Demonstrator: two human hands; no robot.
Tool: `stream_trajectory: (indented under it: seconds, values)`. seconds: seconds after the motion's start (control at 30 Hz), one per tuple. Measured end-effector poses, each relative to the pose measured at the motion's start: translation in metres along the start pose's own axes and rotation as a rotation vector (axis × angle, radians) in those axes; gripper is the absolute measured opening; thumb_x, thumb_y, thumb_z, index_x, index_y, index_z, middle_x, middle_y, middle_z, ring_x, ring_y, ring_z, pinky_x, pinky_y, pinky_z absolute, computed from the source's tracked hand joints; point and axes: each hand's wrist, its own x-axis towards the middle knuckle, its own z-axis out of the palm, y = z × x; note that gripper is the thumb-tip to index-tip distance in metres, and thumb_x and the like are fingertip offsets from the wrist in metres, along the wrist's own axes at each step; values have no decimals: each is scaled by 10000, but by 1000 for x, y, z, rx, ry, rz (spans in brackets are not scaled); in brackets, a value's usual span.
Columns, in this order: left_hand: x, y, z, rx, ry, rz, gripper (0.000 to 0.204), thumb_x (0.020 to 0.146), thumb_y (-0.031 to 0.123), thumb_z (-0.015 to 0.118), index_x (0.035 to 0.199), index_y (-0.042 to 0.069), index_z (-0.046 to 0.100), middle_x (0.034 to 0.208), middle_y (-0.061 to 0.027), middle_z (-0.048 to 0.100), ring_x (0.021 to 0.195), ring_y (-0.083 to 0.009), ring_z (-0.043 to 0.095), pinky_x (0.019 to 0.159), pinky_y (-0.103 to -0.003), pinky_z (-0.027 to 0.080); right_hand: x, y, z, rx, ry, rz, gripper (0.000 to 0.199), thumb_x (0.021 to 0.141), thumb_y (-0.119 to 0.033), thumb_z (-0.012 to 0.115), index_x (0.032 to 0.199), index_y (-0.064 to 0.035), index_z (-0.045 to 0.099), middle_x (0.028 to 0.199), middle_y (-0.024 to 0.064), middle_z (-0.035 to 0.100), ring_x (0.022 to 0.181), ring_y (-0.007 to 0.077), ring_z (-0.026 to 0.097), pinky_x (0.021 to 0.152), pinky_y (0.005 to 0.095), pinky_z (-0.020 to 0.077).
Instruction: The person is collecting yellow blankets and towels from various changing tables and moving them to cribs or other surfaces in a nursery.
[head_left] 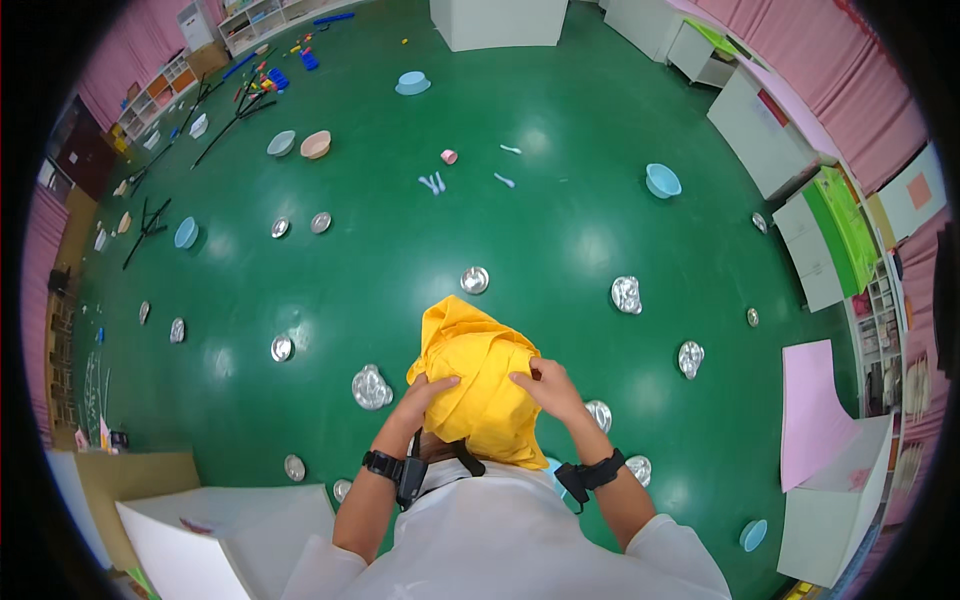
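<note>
Yellow cloth (480,380) bunched above green floor (400,260). Gripped by left hand (425,393), fingers curled. Pinched by right hand (547,388) too.

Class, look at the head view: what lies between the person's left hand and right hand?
In the head view, the bunched yellow cloth lies between the left hand and the right hand; both grip it.

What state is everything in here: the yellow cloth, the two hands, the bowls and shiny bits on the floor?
Yellow cloth: bunched, held up off the floor.
Left hand: gripping the cloth.
Right hand: pinching the cloth's edge.
Blue bowl: upright on the green floor.
Foil pieces: crumpled, scattered.
</note>
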Motion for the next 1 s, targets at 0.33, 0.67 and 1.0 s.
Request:
stream_trajectory:
  seconds: [0.33, 0.67, 1.0]
  values:
    - [286, 229, 78, 210, -338, -127, 554, 772, 150, 685, 1251, 15, 442, 1179, -103, 560, 1053, -219, 562, 880, -351, 478, 272, 20, -99, 148, 277, 168, 324, 789, -272, 656, 792, 39, 568, 626, 153, 551, 574, 209, 526, 545, 346, 420]
    - [575, 406, 245, 426, -451, -234, 595, 763, 186, 701, 1249, -23, 427, 1164, -118, 570, 1018, -222, 583, 864, -342, 486, 539, 50, -283, 309, 479, 203, 283, 788, -202, 670, 715, 48, 559, 557, 71, 526, 496, 115, 452, 464, 316, 366]
    - [820, 551, 352, 266, -247, -171, 468, 793, 180, 652, 1183, -31, 502, 1094, -128, 614, 953, -222, 622, 801, -331, 515, 845, 59, -473, 77, 257, 140, 319, 781, -259, 665, 718, 35, 557, 541, 128, 486, 471, 194, 447, 479, 347, 368]
